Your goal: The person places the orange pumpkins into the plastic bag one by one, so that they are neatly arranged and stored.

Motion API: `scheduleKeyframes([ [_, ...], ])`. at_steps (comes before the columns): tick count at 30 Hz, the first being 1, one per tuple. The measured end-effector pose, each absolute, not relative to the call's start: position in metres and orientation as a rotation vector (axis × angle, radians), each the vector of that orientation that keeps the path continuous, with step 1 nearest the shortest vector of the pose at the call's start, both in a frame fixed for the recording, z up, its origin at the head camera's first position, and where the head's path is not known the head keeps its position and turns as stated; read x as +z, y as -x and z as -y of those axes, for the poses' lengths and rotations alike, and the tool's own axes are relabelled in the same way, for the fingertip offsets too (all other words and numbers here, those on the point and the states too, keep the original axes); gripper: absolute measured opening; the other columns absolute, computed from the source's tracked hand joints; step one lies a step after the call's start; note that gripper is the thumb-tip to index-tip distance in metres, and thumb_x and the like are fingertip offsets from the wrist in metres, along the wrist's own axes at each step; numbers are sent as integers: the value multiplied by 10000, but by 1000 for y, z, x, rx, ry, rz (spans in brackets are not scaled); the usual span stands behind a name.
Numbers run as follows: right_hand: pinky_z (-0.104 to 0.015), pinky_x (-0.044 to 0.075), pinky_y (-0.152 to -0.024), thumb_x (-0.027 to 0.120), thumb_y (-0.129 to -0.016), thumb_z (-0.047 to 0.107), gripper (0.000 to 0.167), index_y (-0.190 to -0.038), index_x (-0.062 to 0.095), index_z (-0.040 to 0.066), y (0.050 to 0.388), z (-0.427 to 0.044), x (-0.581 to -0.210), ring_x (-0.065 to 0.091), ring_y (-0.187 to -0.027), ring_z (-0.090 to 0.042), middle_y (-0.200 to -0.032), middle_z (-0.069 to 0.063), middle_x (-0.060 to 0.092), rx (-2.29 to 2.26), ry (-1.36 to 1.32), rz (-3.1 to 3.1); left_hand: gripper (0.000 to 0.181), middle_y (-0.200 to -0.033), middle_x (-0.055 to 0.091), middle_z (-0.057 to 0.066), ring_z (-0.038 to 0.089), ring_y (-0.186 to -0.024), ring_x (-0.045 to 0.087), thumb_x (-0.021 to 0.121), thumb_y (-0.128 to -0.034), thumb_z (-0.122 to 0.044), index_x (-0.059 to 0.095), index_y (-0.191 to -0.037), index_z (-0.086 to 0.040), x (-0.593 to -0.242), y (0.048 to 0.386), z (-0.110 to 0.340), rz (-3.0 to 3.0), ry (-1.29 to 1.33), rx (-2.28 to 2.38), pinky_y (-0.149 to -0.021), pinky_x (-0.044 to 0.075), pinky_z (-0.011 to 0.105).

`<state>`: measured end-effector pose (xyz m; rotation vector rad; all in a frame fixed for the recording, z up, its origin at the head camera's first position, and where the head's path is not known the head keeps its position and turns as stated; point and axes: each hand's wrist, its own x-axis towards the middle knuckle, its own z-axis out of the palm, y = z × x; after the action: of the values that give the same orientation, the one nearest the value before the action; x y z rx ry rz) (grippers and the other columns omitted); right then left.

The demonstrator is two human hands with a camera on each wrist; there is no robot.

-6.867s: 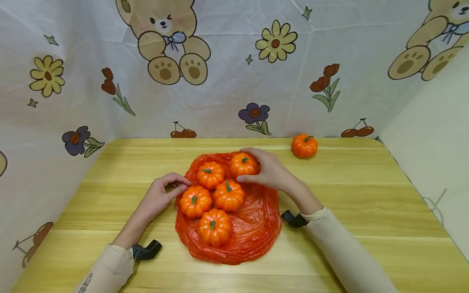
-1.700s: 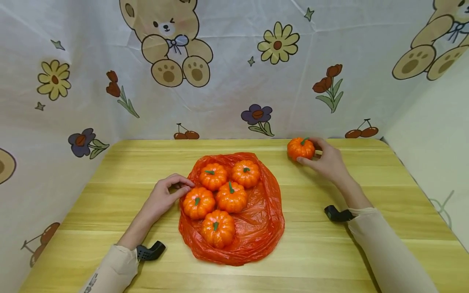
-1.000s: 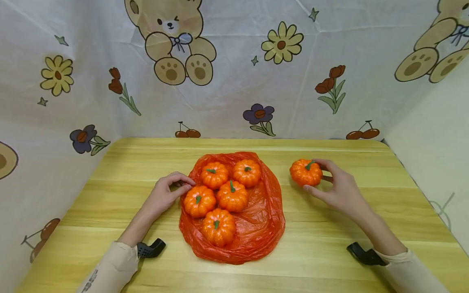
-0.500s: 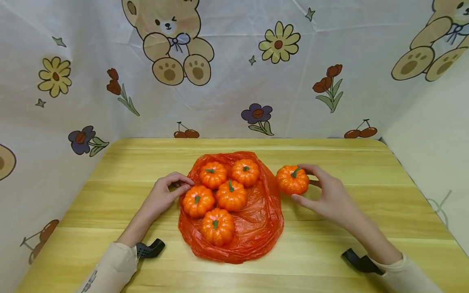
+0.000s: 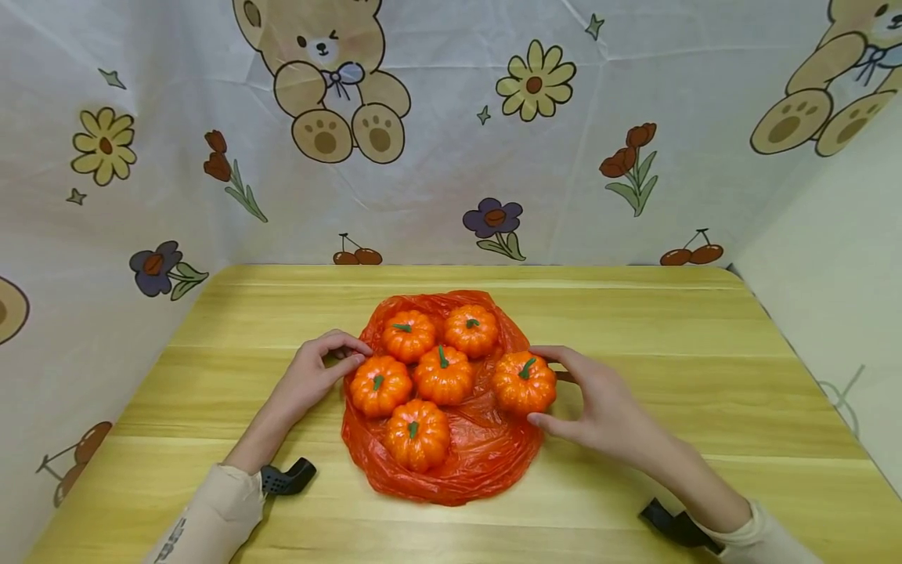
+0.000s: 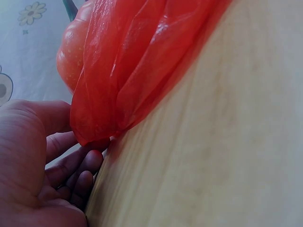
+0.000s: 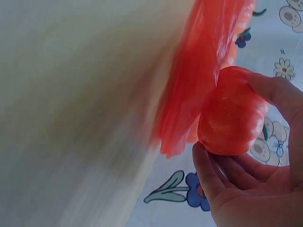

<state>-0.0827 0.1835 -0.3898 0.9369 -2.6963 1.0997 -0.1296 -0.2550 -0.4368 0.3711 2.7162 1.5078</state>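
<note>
My right hand grips a small orange toy pumpkin with a green stem, at the right side of a red plastic bag. In the right wrist view the pumpkin sits between thumb and fingers, beside the bag's wall. Several similar pumpkins rest in the bag. At the bag's left rim my left hand pinches the red plastic between thumb and fingers.
The bag lies spread on a light wooden table. Behind it hangs a white cloth printed with bears and flowers. A black wrist device sits on the left wrist and another on the right.
The right hand let go of a pumpkin in the bag, took the lone one from the table's back right, and carried it left to the bag. The left hand stayed put.
</note>
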Motion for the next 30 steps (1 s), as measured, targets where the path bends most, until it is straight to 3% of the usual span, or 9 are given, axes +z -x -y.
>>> scheduleKeyframes([
  [18,-467,574,-1001,933,-799,206,762,-1452,549,115,74,-161,-398,704,-1153,-165,-1382,16,662,1170,-1070,2715,130,-1128,736,9,178,-986,609,708,-1030,-240,794,-1107,-182,-438,130,255,-2713,-377,1506,-868,475,228],
  [30,-500,525,-1074,910,-836,293,775,-1480,531,85,76,-154,-401,637,-1305,-241,-1432,-22,638,1019,-1089,2805,125,-1136,735,22,189,-976,611,706,-1031,-225,793,-1106,-177,-438,129,255,-2700,-377,1526,-857,478,233],
])
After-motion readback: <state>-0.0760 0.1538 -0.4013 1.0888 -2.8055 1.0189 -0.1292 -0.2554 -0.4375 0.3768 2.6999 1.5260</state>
